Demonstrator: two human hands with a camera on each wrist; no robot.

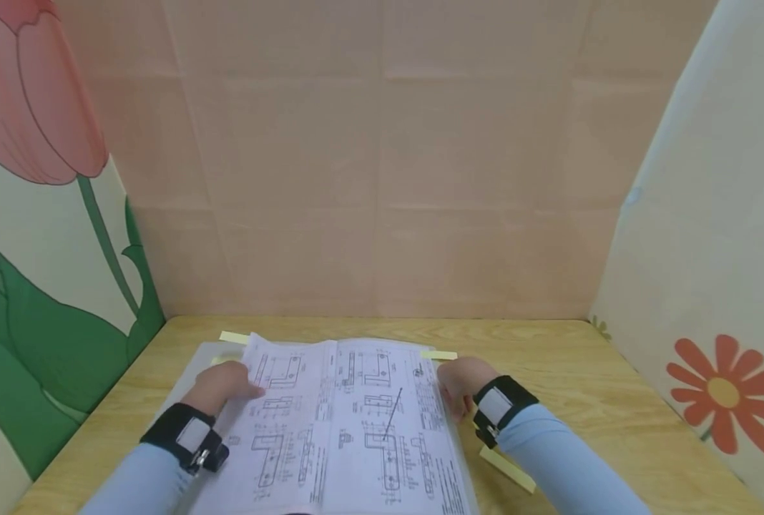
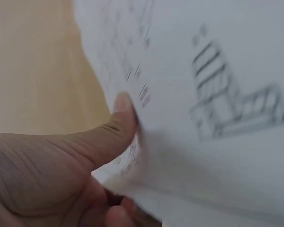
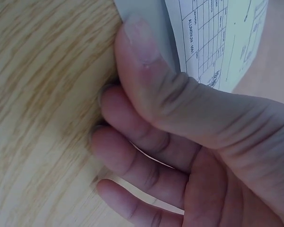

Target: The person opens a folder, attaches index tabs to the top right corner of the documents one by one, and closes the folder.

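A booklet (image 1: 337,422) of thin white sheets lay open on the table (image 1: 588,379), its pages printed with fine black line drawings of L-shaped parts and small tables of text. It sat in the near middle of the table, its top edge a little short of the far edge and its lower part running out of view at the near edge. The pages bowed up softly along the centre fold, and a greyish clear cover showed past the left and right sides.

The left hand (image 1: 222,386) pinched the upper left page, thumb (image 2: 118,123) on the printed face and curled fingers beneath; the sheet was lifted and blurred in the left wrist view. The right hand (image 1: 462,386) gripped the right edge of the booklet, its thumb (image 3: 146,56) pressed flat on the cover margin beside a text table, the other fingers curled under against the wood.

The table was pale oak-grain laminate, smooth and matt. Pale yellow strips (image 1: 234,337) lay flat at the booklet's upper corners, and another (image 1: 507,468) lay near the right forearm. Bare wood stayed open to the right of the booklet and in a narrower band to the left. Creased pink paper formed the back wall, with flower-painted panels closing both sides.
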